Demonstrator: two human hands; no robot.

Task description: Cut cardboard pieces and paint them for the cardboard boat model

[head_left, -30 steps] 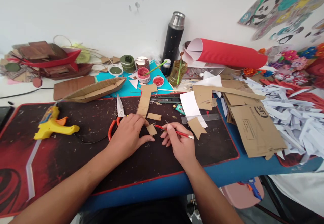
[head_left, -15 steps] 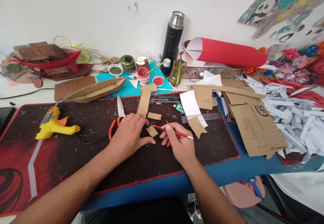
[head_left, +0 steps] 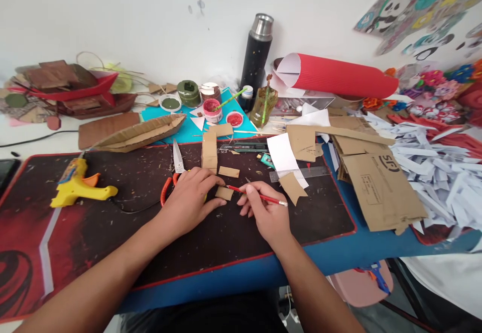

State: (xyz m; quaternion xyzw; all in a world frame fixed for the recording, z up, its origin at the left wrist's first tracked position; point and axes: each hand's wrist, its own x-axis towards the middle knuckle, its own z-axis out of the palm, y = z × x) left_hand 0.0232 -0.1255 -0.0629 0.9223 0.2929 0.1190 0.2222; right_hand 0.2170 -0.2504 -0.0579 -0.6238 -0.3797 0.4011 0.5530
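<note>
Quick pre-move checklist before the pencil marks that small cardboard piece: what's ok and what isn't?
1. Left hand pins the small cardboard piece flat on the mat: ok.
2. Right hand grips the red pencil: ok.
3. Pencil tip at the piece's right edge: ok; whether it touches, cannot tell.
4. Scissors lie partly under the left hand, blades pointing away: ok.
5. Ruler out of use, behind the right hand: ok.
6. Existing marks on the piece: cannot tell.

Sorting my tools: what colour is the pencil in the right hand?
Red, seen in the head view: the pencil in the right hand.
</note>
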